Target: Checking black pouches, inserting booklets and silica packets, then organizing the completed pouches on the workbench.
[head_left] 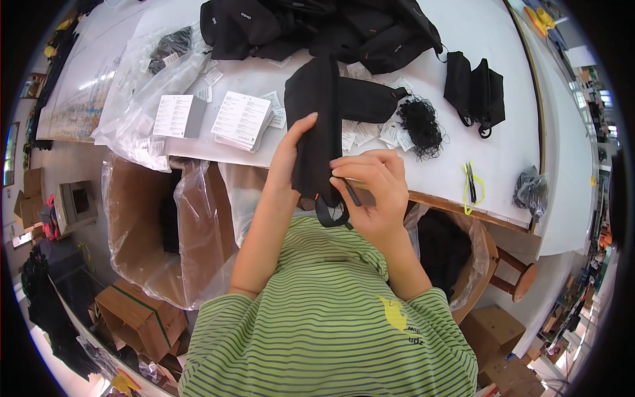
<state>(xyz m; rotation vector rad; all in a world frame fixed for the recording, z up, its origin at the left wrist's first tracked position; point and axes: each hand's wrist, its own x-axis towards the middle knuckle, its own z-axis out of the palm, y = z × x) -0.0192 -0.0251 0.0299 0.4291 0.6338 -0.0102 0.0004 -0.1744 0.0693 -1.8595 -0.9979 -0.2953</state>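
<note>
A long black fabric pouch (316, 132) is held up above the table's near edge, with a black loop (331, 215) at its lower end. My left hand (288, 159) grips the pouch along its left side, the thumb on the front face and the other fingers hidden behind it. Against the pouch's lower right edge, my right hand (382, 182) is closed, its fingertips pinched at the fabric. A small dark tab (353, 193) shows among those fingers; whether it is attached to the pouch is unclear. Behind the held pouch lies another black pouch (370, 101).
On the white table (493, 33) lie piled black bags (317, 26), stacked white tags (241, 119), a tangle of black cords (422, 126), two black pouches (475, 92) and small snips (471, 182). A plastic-lined carton (142, 225) stands below the near edge.
</note>
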